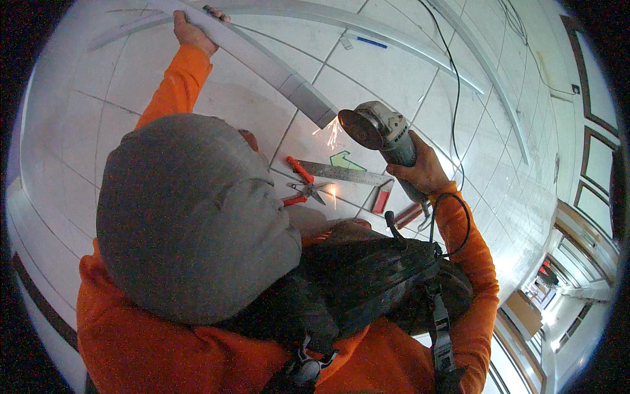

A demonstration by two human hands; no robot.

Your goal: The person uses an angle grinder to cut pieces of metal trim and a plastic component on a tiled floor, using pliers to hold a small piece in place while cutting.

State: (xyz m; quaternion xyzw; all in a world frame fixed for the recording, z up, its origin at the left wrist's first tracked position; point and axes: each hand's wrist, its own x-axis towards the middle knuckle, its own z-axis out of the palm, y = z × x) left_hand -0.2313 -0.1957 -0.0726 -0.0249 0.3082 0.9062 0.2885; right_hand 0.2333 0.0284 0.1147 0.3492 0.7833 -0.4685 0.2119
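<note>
My left hand (195, 34) is closed around a long light-grey metal channel (275, 75), held slantwise with its cut end toward the middle. My right hand (425, 164) grips the body of an angle grinder (394, 131). The grinder's dark disc (360, 129) is at the channel's end, and orange sparks (333, 133) spray downward there. Beneath, on the tiled floor, lie tin snips with red handles (303, 178), a steel ruler with a square head (354, 174) and a green-edged arrow shape (346, 160). Whether the disc touches the metal is hard to tell.
More long metal channels (394, 46) lie across the tiles at the far side and right. A blue stick-like piece (372, 42) lies near them. The black cord (457, 98) runs past my right forearm. Grey cloth (190, 217) and a black bag (367, 269) hide the lower floor.
</note>
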